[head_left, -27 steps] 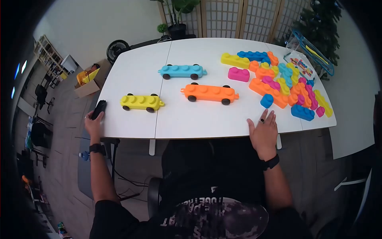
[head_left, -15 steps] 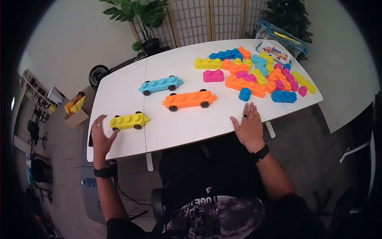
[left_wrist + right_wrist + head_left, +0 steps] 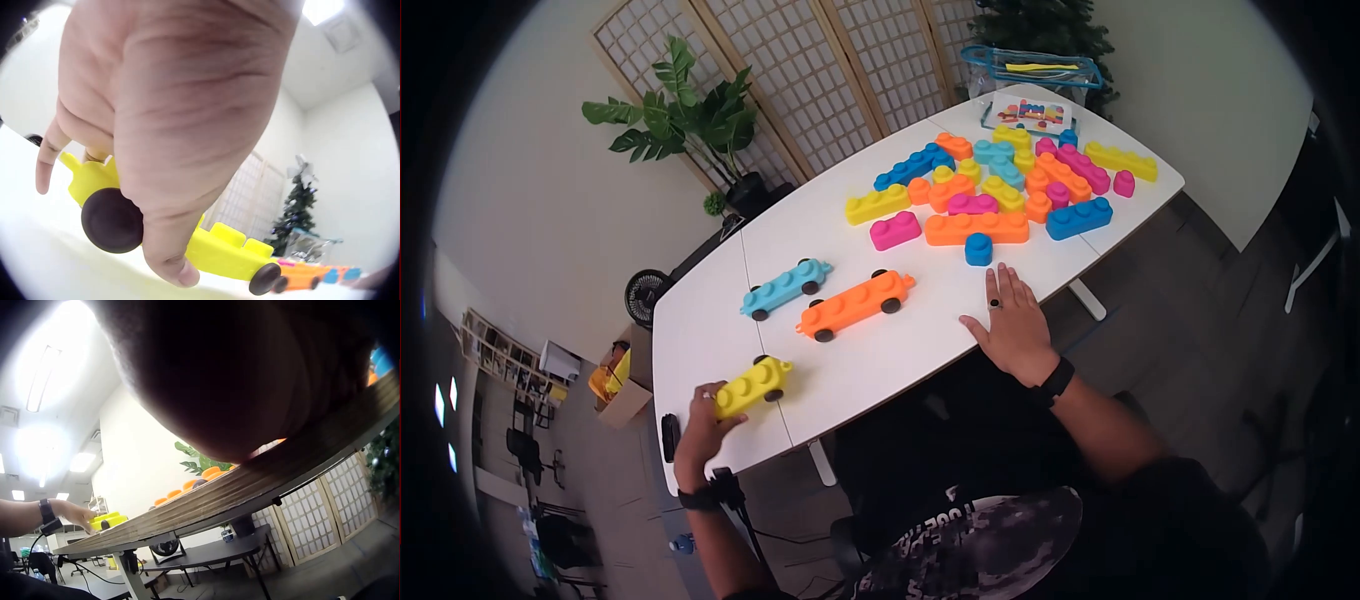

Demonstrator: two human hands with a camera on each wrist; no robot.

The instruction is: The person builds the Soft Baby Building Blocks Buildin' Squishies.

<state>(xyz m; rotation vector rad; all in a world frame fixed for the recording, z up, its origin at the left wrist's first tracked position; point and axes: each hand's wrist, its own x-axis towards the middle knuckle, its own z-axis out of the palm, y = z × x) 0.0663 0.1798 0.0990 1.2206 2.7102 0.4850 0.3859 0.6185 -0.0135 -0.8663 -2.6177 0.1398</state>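
Note:
My left hand (image 3: 703, 428) grips a yellow wheeled block base (image 3: 752, 387) by its left end, near the table's left side. Up close in the left wrist view, the thumb (image 3: 165, 250) lies along the near side, just past a dark wheel (image 3: 111, 220); part of the studded top is hidden behind the hand. My right hand (image 3: 1017, 335) rests flat at the front edge, fingers straight. Just beyond its fingertips stands a small blue block (image 3: 978, 249). An orange wheeled base (image 3: 855, 305) and a light-blue wheeled base (image 3: 785, 288) sit mid-table.
Several loose, colourful building blocks (image 3: 978, 229) are spread over the right half of the white table (image 3: 880, 375). A picture card (image 3: 1030, 113) and a clear zip bag (image 3: 1030, 68) lie at the far corner. A black object (image 3: 670, 437) sits at the left edge.
My left hand has left the black object at the left edge and taken hold of the yellow wheeled base. My right hand stays flat at the edge. The head view has turned.

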